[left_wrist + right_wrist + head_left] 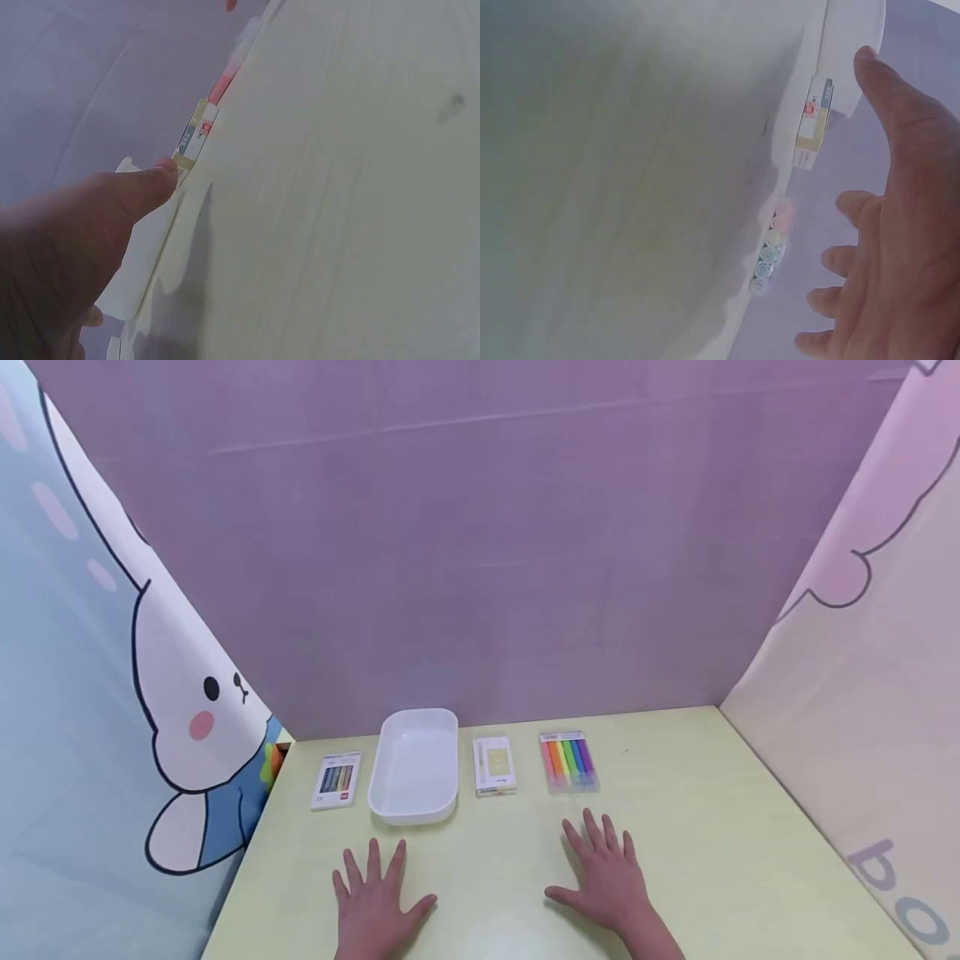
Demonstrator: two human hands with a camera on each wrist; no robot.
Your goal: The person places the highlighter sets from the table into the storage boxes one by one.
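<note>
Markers [568,759] (rainbow-coloured) in clear case [562,737]

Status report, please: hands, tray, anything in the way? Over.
Left hand, right hand: fingers spread, holding nothing. Tray beyond left hand, markers beyond right. Nothing visibly blocking.

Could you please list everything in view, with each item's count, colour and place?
Smooth wood-like table: one, pale yellow, beneath the items
Rounded rectangular plastic-looking tray: one, white, table's far side, left of centre
Flat rectangular box picturing coloured sticks: one, white, left of the tray
Small rectangular box with yellow panel: one, white, right of the tray
Clear flat pack of markers: one, rainbow, right of the small box
Plain backdrop sheet: one, purple, behind the table
Rabbit-printed sheet: one, blue and white, left side
Cloud-like printed sheet: one, pink and cream, right side
Left hand: one, bare, near side, left
Right hand: one, bare, near side, right
</note>
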